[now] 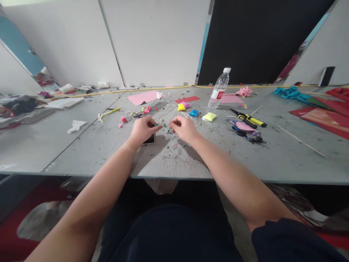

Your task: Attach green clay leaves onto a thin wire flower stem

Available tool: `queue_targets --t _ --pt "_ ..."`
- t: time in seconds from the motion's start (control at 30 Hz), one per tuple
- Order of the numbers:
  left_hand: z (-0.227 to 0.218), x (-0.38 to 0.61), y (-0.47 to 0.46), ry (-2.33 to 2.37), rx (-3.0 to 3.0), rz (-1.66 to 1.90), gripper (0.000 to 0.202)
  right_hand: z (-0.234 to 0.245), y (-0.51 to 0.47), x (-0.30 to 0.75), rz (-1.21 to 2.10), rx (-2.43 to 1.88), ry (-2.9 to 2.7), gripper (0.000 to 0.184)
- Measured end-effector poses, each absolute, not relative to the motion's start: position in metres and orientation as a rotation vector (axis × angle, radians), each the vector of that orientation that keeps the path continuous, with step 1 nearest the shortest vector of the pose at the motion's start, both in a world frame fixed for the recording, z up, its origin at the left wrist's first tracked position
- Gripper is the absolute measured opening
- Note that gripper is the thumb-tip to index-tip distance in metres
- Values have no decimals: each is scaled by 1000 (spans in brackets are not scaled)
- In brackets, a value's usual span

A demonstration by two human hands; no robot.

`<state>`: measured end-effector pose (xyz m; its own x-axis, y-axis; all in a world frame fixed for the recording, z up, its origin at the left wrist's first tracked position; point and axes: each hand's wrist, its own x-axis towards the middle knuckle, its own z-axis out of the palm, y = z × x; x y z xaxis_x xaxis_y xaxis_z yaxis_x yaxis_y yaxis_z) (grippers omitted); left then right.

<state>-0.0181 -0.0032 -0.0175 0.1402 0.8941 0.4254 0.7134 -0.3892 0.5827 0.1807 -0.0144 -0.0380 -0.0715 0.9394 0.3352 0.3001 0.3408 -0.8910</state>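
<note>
From where I stand, the left hand (143, 130) is over a dark phone (149, 140), thumb stretched rightward, fingers bent close to it; whether they pinch anything I can't tell. Between the hands lie tiny green bits (164, 125) and thin wires (170, 135), the wires pointing several ways. Grey counter (169, 165) stretches from them to its near edge. The right hand (185, 128) has its fingers drawn nearly together, any grip too small to see.

Bare forearms (107, 178) converge forward, left grip (142, 130) near right grip (185, 128), fingers curled.
</note>
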Motion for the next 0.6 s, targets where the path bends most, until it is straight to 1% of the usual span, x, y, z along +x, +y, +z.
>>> queue_targets --t 0.07,0.13,0.17,0.2,0.3,0.47,0.6 --pt "-20 -19 0 1516 2121 1121 30 -38 -15 181 783 -1172 -1599 19" --pt "-23 -20 2 1460 2090 1111 47 -36 -16 181 775 -1181 -1607 20" --pt "-23 -20 3 1454 2094 1079 52 -36 -16 181 771 -1183 -1608 20" --pt "-23 -21 4 1467 2110 1035 52 -35 -17 181 770 -1181 -1607 20" --pt "-22 -21 4 1547 2166 908 42 -32 -19 180 813 -1171 -1570 20" --pt "-19 -20 2 1549 2181 877 44 -30 -18 178 954 -1161 -1470 20" --pt "-17 -16 -1 1538 2242 904 28 -32 -16 178 982 -1155 -1453 19"
